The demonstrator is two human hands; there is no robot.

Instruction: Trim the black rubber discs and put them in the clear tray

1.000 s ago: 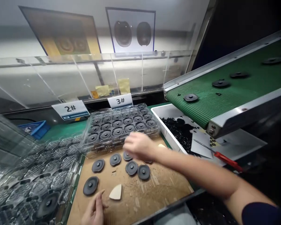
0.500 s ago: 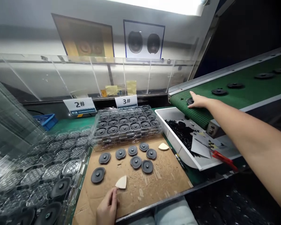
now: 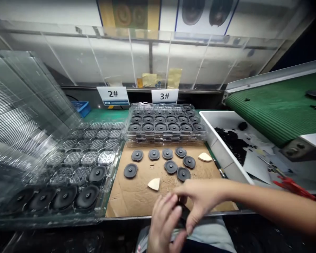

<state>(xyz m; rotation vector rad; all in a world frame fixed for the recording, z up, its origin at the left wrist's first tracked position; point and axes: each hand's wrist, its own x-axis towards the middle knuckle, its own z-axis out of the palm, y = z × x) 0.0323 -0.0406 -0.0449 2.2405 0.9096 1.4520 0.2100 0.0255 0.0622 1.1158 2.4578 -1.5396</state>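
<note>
Both hands meet low at the front edge of the cardboard sheet (image 3: 131, 205). Between my right hand (image 3: 202, 198) and my left hand (image 3: 164, 223) is a black disc-shaped part (image 3: 184, 213), mostly covered by fingers. My right thumb and fingers pinch it from above, while the left fingers curl against its other side. Just beyond the left hand, a cream wedge-shaped pad (image 3: 154, 184) lies on the cardboard. Several similar black discs (image 3: 171, 167) with small central studs rest farther back. A second cream wedge (image 3: 204, 157) is at the right.
A clear tray (image 3: 161, 127) filled with black discs stands behind the cardboard. To the left is another clear tray (image 3: 91, 157), partly filled. A white bin (image 3: 226, 163) holds black scraps and red-handled pliers (image 3: 292, 186) beneath the green conveyor (image 3: 276, 102).
My right hand has come from the conveyor down to the left hand with a black disc. The left hand has left the cream wedge and moved right. The view has shifted.
</note>
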